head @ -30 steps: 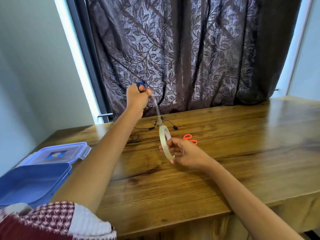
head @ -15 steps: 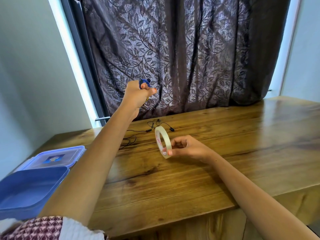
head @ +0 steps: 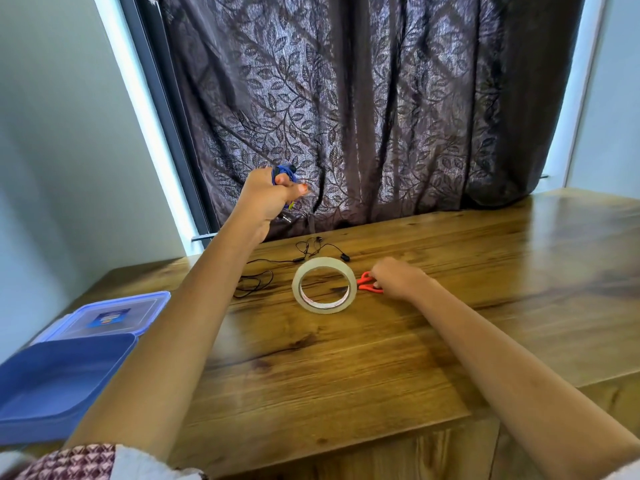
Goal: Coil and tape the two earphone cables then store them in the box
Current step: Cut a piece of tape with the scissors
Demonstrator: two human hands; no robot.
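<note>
The tape roll (head: pixel 323 285) now lies flat on the tabletop (head: pixel 346 375); my right grip (head: pixel 398 277) has moved onto the orange scissors (head: pixel 366 284), whether pinching yet I cannot tell. My left grip (head: pixel 266 199) stays raised, pinching the coiled blue earphone (head: pixel 284 172), so cutting likely comes next

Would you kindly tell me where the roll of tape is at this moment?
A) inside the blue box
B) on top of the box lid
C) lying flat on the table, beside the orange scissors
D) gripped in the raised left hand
C: the tape roll lies flat on the table next to the orange scissors, where the right hand is; the left hand holds only the blue earphone cable.
</note>
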